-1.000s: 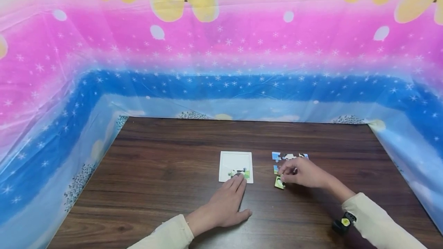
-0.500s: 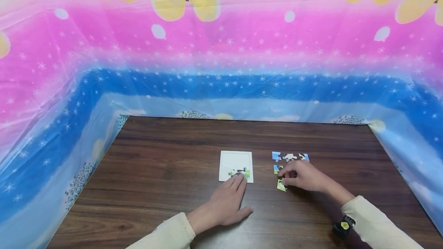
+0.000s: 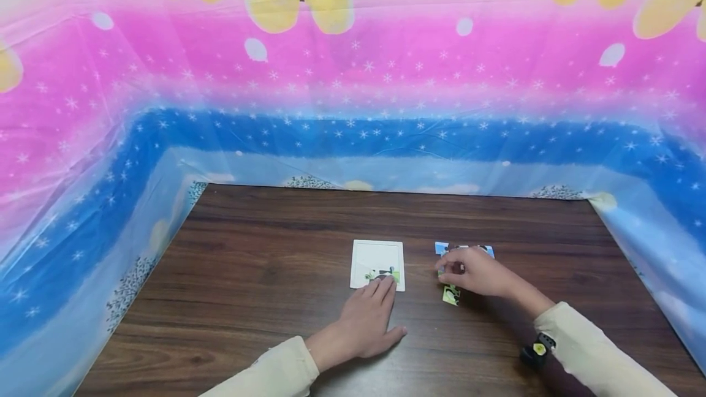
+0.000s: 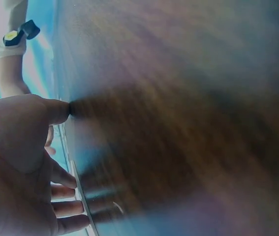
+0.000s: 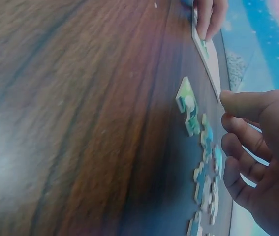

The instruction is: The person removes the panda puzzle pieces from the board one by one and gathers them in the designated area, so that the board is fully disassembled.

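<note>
A white square puzzle tray [image 3: 366, 255] lies mid-table, with green, black and white jigsaw pieces [image 3: 394, 276] along its near side. My left hand [image 3: 365, 318] rests its straight fingers on those pieces, thumb spread away. To the right, my right hand [image 3: 478, 271] hovers over loose jigsaw pieces [image 3: 442, 247], its fingers bent and partly hiding them. One green jigsaw piece [image 5: 187, 101] lies on the wood near the hand, its near side angled. In the right wrist view, thumb and fingers [image 5: 242, 105] stand just above the pieces with nothing between them.
The dark wooden table [image 3: 265, 244] is edged at the back and sides by a pink and blue printed cloth [image 3: 353, 103]. A black device with a yellow face [image 3: 537, 350] is strapped at the right wrist, over the cream sleeve.
My right hand has let go of the green jigsaw piece, which has shifted slightly nearer and right, and moved a little up and left over the other pieces. The left hand stays on the tray.
</note>
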The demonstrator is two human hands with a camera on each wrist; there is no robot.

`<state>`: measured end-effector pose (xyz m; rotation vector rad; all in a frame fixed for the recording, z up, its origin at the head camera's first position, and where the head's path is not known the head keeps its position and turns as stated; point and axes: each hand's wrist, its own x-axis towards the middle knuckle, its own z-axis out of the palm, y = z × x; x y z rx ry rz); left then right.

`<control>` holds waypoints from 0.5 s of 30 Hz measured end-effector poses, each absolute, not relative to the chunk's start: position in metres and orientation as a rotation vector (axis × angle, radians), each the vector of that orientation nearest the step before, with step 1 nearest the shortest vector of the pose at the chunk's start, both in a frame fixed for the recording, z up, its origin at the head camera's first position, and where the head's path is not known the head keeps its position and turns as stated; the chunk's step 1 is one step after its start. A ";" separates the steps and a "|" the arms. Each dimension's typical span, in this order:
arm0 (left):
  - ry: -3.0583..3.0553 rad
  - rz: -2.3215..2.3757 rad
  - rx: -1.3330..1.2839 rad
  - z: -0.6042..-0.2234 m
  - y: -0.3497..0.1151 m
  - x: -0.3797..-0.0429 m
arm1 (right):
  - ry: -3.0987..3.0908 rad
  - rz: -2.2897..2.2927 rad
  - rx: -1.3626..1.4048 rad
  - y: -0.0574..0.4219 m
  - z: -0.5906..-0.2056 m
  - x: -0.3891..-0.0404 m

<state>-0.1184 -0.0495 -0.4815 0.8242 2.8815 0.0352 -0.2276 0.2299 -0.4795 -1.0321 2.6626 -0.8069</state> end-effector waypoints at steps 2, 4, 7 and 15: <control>2.883 0.033 0.818 -0.482 -0.049 -0.118 | 2.665 -0.805 -1.035 0.225 -0.477 -0.229; 2.886 0.026 0.820 -0.481 -0.049 -0.118 | 2.663 -0.809 -1.044 0.219 -0.475 -0.230; 2.879 0.013 0.826 -0.481 -0.049 -0.117 | 2.659 -0.816 -1.055 0.210 -0.471 -0.232; 2.883 -0.028 0.834 -0.484 -0.049 -0.118 | 2.648 -0.817 -1.109 0.189 -0.464 -0.239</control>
